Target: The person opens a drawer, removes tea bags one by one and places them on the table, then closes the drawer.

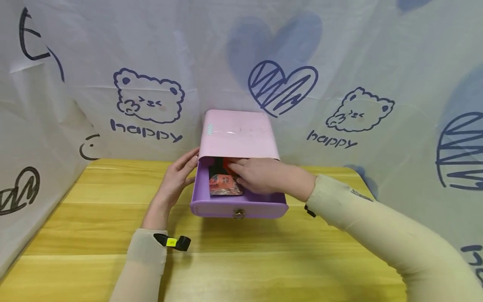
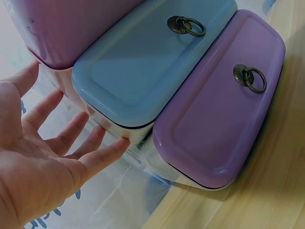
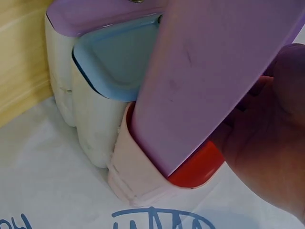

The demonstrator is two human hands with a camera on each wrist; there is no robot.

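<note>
A small pink-topped drawer cabinet (image 1: 239,134) stands against the back cloth with its top purple drawer (image 1: 239,209) pulled out. My left hand (image 1: 175,180) is at the cabinet's left side; in the left wrist view its fingers are spread and extended, fingertips right at the side wall. My right hand (image 1: 260,174) reaches into the open drawer, fingertips beside something red (image 1: 227,164) near the opening. Whether they pinch it I cannot tell. A red printed packet (image 1: 225,184) lies in the drawer with a dark item (image 1: 216,165) behind it. In the right wrist view the drawer wall hides the fingertips.
Below the open drawer are a closed blue drawer (image 2: 143,67) and a closed purple one (image 2: 224,105), each with a ring pull. The cabinet stands at the rear of the wooden table (image 1: 241,260). Behind it hangs a printed white cloth (image 1: 211,63).
</note>
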